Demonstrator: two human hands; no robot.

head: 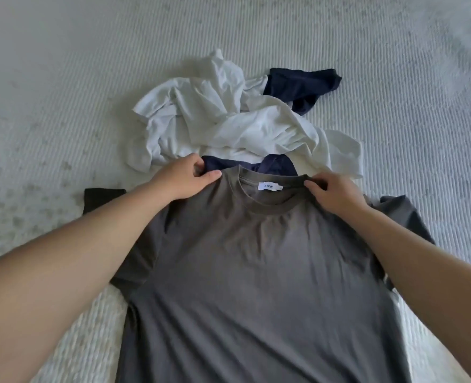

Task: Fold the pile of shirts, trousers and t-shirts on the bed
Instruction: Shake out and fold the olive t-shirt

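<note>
Two hands on grey t-shirt [256, 272], left hand [185, 176] grip pinching shoulder, right hand [336, 196] grip pinching collar edge

Ribbed pale bedspread [394, 78], faint mottled patches at left.

Bare bed [62, 64] surface fills the upper left, the whole top and the right edge of the frame, open for a hand to pass. A heap of white and navy clothes [228, 123] blocks the centre, just above a grey t-shirt [256, 272] spread over the lower middle. A dark folded item [101, 200] lies at left, just beside the shirt's sleeve.
</note>
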